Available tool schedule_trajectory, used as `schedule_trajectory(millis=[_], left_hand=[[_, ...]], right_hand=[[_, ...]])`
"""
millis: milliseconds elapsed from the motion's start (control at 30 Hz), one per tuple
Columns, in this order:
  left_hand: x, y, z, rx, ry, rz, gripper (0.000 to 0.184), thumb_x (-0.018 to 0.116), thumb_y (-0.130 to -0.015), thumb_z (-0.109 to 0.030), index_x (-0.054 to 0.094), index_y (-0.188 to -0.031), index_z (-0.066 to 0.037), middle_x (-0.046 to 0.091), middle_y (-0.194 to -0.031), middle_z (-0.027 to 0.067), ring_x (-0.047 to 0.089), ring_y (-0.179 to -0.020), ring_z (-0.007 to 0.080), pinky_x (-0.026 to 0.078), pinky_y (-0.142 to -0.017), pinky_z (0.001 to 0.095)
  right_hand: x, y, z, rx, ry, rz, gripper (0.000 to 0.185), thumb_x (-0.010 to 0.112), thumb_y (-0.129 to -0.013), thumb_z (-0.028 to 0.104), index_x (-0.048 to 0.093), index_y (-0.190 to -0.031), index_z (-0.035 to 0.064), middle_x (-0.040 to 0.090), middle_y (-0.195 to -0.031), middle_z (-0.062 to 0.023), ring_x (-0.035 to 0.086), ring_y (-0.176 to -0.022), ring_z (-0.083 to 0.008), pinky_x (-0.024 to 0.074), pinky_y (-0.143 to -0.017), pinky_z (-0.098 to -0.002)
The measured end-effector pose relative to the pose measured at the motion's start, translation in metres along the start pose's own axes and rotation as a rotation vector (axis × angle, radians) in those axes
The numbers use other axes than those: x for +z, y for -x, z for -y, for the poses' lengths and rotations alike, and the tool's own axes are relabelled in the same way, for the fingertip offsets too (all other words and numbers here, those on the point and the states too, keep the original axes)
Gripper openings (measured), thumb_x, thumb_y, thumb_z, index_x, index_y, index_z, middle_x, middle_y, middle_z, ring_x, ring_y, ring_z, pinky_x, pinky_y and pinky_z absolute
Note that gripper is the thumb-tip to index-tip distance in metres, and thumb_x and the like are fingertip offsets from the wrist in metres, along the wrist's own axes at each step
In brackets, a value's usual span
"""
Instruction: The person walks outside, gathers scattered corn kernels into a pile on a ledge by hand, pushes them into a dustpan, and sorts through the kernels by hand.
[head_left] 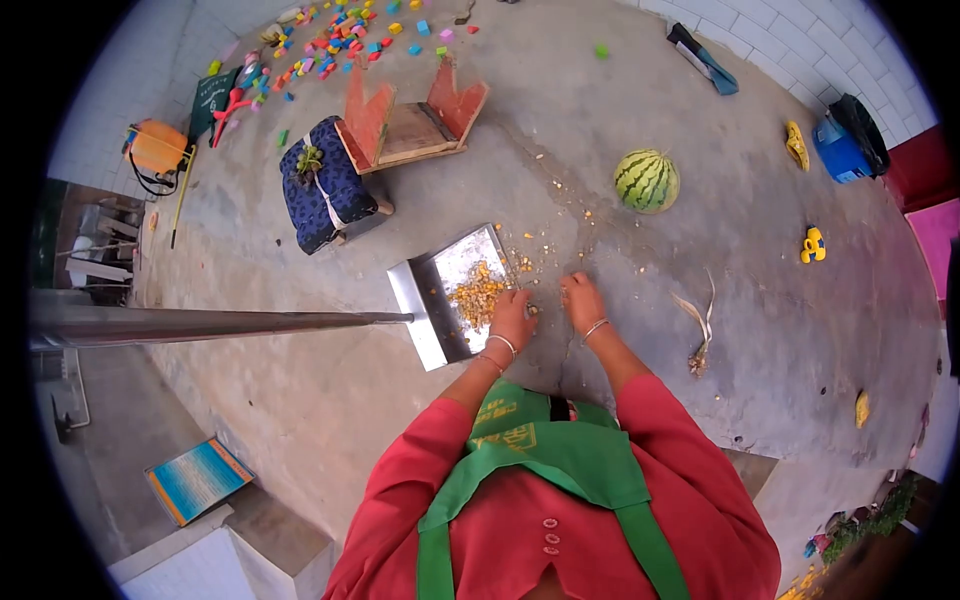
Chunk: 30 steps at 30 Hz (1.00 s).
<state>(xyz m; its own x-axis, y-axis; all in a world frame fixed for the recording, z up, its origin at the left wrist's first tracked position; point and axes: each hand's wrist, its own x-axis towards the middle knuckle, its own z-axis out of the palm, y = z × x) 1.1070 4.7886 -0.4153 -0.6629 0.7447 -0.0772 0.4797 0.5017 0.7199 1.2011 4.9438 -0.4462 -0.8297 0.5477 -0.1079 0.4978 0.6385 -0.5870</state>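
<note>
A metal dustpan with a long handle lies on the concrete floor, and yellow kernels are heaped in it. At its right edge, my left hand is low beside the kernels, its fingers bent; whether it holds any is too small to tell. My right hand is near the floor just to the right, apart from the left, with its fingertips curled and their contents unclear. Loose kernels are scattered on the floor beyond both hands.
A watermelon sits ahead to the right. Ahead to the left are a wooden stand and a blue cushioned stool. Colored blocks lie farther off. A dried plant and yellow toy are at the right.
</note>
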Motion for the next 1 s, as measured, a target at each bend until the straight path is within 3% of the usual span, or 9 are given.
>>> schedule_trajectory(millis=[67, 167, 233, 400, 600, 700, 767, 867, 1000], left_hand=[[0.003, -0.009, -0.006, -0.037, -0.095, 0.11, 0.05, 0.071, -0.064, -0.006, 0.053, -0.111, -0.007, 0.051, -0.11, 0.0182, 0.05, -0.104, 0.0362, 0.044, -0.088, 0.0404], [0.013, -0.017, -0.002, 0.029, -0.202, 0.134, 0.05, 0.071, -0.063, -0.006, 0.053, -0.11, -0.007, 0.051, -0.103, 0.0145, 0.052, -0.097, 0.0336, 0.045, -0.082, 0.0406], [0.015, -0.019, 0.003, 0.065, -0.244, 0.176, 0.049, 0.071, -0.063, -0.007, 0.053, -0.108, -0.007, 0.051, -0.102, 0.0144, 0.052, -0.097, 0.0338, 0.045, -0.083, 0.0409], [0.016, -0.031, 0.009, 0.121, -0.326, 0.205, 0.021, 0.056, -0.074, -0.008, 0.056, -0.096, -0.006, 0.052, -0.098, 0.0161, 0.054, -0.095, 0.0339, 0.047, -0.08, 0.041], [0.005, -0.035, 0.012, 0.147, -0.388, 0.257, 0.017, 0.049, -0.082, -0.012, 0.058, -0.096, -0.009, 0.053, -0.101, 0.016, 0.054, -0.098, 0.0332, 0.048, -0.078, 0.0417], [-0.012, -0.036, 0.02, -0.027, -0.242, 0.216, 0.015, 0.05, -0.082, -0.011, 0.058, -0.094, -0.008, 0.054, -0.098, 0.0163, 0.056, -0.093, 0.0341, 0.049, -0.075, 0.0423], [-0.027, -0.033, 0.03, -0.066, -0.23, 0.115, 0.013, 0.051, -0.08, -0.01, 0.058, -0.09, -0.006, 0.055, -0.092, 0.0169, 0.056, -0.089, 0.0349, 0.048, -0.074, 0.0425], [-0.038, -0.033, 0.048, -0.142, -0.232, -0.059, 0.009, 0.053, -0.076, -0.005, 0.057, -0.084, -0.004, 0.056, -0.085, 0.0189, 0.056, -0.082, 0.0368, 0.047, -0.071, 0.0445], [-0.045, -0.021, 0.045, -0.153, -0.131, -0.183, 0.011, 0.053, -0.074, -0.003, 0.056, -0.085, -0.003, 0.056, -0.086, 0.0202, 0.055, -0.078, 0.0387, 0.046, -0.067, 0.0453]], right_hand=[[-0.002, -0.002, 0.0, -0.021, -0.001, 0.004, 0.021, 0.064, -0.071, 0.004, 0.057, -0.091, 0.0043, 0.055, -0.095, -0.0159, 0.056, -0.087, -0.0366, 0.0465, -0.075, -0.0418], [-0.001, -0.004, 0.0, -0.033, -0.031, -0.028, 0.012, 0.061, -0.072, 0.003, 0.055, -0.083, 0.0029, 0.056, -0.088, -0.0165, 0.056, -0.083, -0.0371, 0.0466, -0.073, -0.0426], [0.0, -0.003, 0.001, -0.015, -0.03, -0.02, 0.012, 0.061, -0.072, 0.003, 0.056, -0.083, 0.003, 0.056, -0.086, -0.0168, 0.056, -0.083, -0.0369, 0.0468, -0.072, -0.0429], [0.006, -0.004, 0.01, -0.039, 0.132, -0.046, 0.012, 0.06, -0.069, 0.002, 0.057, -0.081, 0.0044, 0.056, -0.084, -0.0167, 0.057, -0.081, -0.0359, 0.0476, -0.069, -0.0442], [0.015, -0.012, 0.027, -0.041, 0.143, -0.045, 0.008, 0.058, -0.068, 0.003, 0.059, -0.077, 0.0028, 0.059, -0.087, -0.017, 0.058, -0.077, -0.0359, 0.0494, -0.069, -0.0431], [0.033, -0.021, 0.05, 0.081, -0.072, 0.148, 0.013, 0.059, -0.069, 0.001, 0.061, -0.082, 0.0019, 0.06, -0.09, -0.0152, 0.061, -0.073, -0.0312, 0.051, -0.068, -0.0378], [0.044, -0.022, 0.068, 0.014, -0.743, 0.224, 0.024, 0.06, -0.071, -0.001, 0.062, -0.094, 0.0029, 0.061, -0.093, -0.0126, 0.062, -0.071, -0.0248, 0.051, -0.067, -0.0327], [0.035, -0.031, 0.074, 0.025, -0.613, 0.032, 0.031, 0.061, -0.073, -0.001, 0.061, -0.104, 0.0037, 0.06, -0.091, -0.0111, 0.062, -0.073, -0.0203, 0.0508, -0.067, -0.0296], [0.016, -0.045, 0.06, -0.085, -0.188, -0.024, 0.047, 0.063, -0.071, 0.001, 0.053, -0.117, 0.0059, 0.051, -0.113, -0.0146, 0.058, -0.092, -0.0297, 0.0494, -0.077, -0.0341]])
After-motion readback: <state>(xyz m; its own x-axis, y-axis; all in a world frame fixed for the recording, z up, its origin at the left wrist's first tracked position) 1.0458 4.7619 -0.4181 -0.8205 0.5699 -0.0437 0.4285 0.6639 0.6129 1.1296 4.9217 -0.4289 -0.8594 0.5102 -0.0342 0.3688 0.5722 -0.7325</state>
